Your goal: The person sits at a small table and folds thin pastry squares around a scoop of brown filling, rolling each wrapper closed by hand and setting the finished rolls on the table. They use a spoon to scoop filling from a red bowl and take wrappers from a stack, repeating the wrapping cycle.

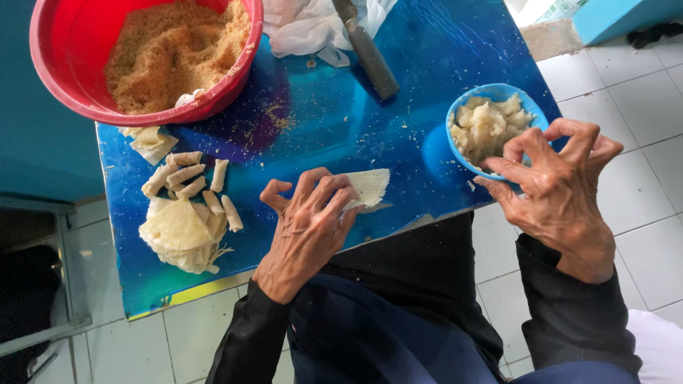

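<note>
Two hands work over a shiny blue bench (341, 121), and the risks run down from the biggest thing on it. The red basin (78, 64) of brown crumbs at eleven o'clock hangs past the bench's far left corner, so a knock from an elbow could, I judge, tip it off; crumbs already lie scattered beside it. The stack of pale wrappers (178, 235) at nine o'clock sits close to the near edge, with a cluster of finished rolls (186, 178) just above it, and a sweep of the sleeve might push either to the tiled floor. The small blue bowl (491, 92) of lumpy pale filling at two o'clock stands at the bench's right edge (partly over it, by the look), and the right hand (562, 192), fingers curled narrow at its rim as if pinching filling, could nudge it over; whether the fingers actually hold any I cannot tell. The single wrapper (368, 188) lies flat near the bench's near edge at the middle, pinned under the fingertips of the left hand (309, 220), which is bent and pressing; the sheet looks thin, so too hard a press or too large a lump could tear it.
</note>
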{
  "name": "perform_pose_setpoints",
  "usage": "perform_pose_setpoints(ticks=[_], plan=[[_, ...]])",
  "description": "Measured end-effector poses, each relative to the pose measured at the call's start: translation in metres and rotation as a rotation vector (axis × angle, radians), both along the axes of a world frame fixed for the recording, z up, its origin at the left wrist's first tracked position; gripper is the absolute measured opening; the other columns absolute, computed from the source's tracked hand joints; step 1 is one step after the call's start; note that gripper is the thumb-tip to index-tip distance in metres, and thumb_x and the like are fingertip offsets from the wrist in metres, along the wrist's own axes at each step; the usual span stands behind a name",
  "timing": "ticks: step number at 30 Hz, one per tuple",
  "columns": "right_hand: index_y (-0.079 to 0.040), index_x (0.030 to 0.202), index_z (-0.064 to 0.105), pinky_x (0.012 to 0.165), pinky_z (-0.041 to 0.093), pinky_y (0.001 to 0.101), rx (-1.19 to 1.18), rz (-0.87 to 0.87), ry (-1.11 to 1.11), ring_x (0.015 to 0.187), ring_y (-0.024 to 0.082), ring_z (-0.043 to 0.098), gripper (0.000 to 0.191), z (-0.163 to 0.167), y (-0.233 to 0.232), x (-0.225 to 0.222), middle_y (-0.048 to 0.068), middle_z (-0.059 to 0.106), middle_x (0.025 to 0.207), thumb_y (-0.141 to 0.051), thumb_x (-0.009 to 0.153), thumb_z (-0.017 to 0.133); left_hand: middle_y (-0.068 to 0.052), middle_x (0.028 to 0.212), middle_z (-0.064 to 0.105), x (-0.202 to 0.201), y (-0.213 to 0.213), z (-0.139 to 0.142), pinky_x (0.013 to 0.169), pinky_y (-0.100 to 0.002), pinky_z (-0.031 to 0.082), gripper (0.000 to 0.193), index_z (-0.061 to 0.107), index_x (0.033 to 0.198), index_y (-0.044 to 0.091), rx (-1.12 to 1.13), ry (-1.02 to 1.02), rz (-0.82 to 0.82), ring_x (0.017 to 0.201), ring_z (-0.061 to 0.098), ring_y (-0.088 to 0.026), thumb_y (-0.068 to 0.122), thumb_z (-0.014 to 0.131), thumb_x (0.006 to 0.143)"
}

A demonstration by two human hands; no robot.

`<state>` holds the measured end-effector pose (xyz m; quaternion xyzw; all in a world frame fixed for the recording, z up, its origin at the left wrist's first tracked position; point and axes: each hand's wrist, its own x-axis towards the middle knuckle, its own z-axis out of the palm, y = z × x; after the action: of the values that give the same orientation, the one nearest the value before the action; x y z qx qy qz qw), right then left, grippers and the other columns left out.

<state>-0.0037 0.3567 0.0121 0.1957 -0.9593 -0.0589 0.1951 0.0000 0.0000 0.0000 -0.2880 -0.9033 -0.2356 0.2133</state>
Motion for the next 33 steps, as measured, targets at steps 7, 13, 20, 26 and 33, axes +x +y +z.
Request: perform_pose_setpoints(ticks=[7,13,20,26,33], plan=[[-0.021,0.1,0.085,0.104,0.021,0.0523,0.217,-0.102,0.099,0.127,0.03,0.034,0.049,0.029,-0.012,0.0,-0.008,0.064,0.112,-0.056,0.066,0.091,0.002,0.117,0.064,0.0,0.001,-0.001,0.097,-0.047,0.03,0.026,0.068,0.107,0.014,0.019,-0.003,0.0,0.115,0.057,-0.02,0.018,0.08,0.084],[-0.025,0.099,0.083,0.108,0.02,0.0498,0.264,-0.041,0.1,0.133,0.025,0.033,0.037,0.022,-0.006,-0.009,-0.012,0.062,0.117,-0.051,0.074,0.092,0.002,0.115,0.066,0.0,0.003,0.001,0.098,-0.047,0.029,0.022,0.069,0.105,0.015,0.044,-0.017,0.01,0.112,0.059,-0.019,0.021,0.08,0.087],[-0.024,0.097,0.081,0.109,0.02,0.0511,0.161,-0.088,0.08,0.134,0.03,0.032,0.052,0.023,-0.003,-0.012,-0.006,0.062,0.115,-0.065,0.068,0.091,-0.004,0.112,0.069,0.001,0.003,0.002,0.097,-0.051,0.024,0.04,0.07,0.101,0.011,0.076,-0.021,0.024,0.11,0.059,-0.021,0.047,0.08,0.087],[-0.028,0.095,0.082,0.11,0.014,0.0485,0.48,-0.085,0.279,0.136,0.027,0.029,0.041,0.031,0.004,-0.01,-0.013,0.062,0.108,-0.061,0.074,0.092,-0.005,0.119,0.068,0.001,0.002,-0.01,0.108,-0.047,0.028,0.042,0.07,0.108,0.008,0.1,-0.049,0.002,0.119,0.058,-0.024,0.047,0.079,0.093],[-0.024,0.094,0.081,0.109,0.017,0.0523,0.22,0.003,0.13,0.135,0.03,0.031,0.037,0.023,0.003,-0.019,-0.01,0.062,0.112,-0.052,0.075,0.095,-0.004,0.113,0.068,0.0,0.002,-0.009,0.102,-0.051,0.027,0.04,0.071,0.103,0.009,0.075,-0.037,0.023,0.113,0.059,-0.022,0.045,0.08,0.089]])
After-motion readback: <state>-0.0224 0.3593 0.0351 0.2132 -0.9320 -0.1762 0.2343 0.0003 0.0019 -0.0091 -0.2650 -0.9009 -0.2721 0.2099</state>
